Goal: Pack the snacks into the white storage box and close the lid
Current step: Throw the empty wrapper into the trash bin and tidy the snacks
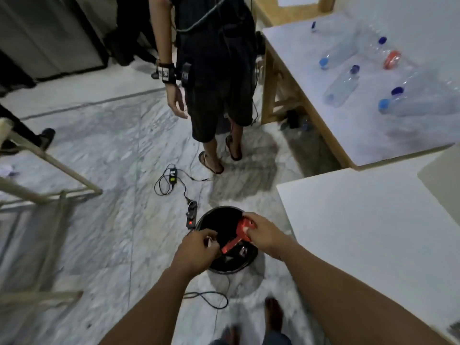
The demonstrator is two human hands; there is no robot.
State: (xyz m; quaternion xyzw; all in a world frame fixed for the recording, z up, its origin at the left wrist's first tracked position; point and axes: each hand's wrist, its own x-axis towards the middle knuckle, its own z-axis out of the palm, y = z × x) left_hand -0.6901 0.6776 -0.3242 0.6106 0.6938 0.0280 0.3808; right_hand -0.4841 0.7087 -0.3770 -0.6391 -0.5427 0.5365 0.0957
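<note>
Both hands are over a black round bin on the marble floor, just beside the near white table. Right hand is clamped on the top of a red snack packet, thumb and fingers pinching it; the packet's lower end slants down-left towards the left hand, which is curled shut w/ fingertips at that end. Looks like it pinches the corner, but blur makes it hard to be sure. Hands sit close together, joined by the packet, not touching each other. No white storage box or lid in view, so can't tell where it stands; prob. off-frame. Judgement: the step in hand is lifting snacks out of the bin, packing not begun. To do it well: keep the two-point pinch, lift straight up clear of the rim, don't crush the contents, check the dark inside for more packets, some shiny bits show near the bottom. Mind the cable on the floor by the bin and the power strip at its left edge when stepping. A second person stands beyond; far table holds plastic bottles, not part of the job.
</note>
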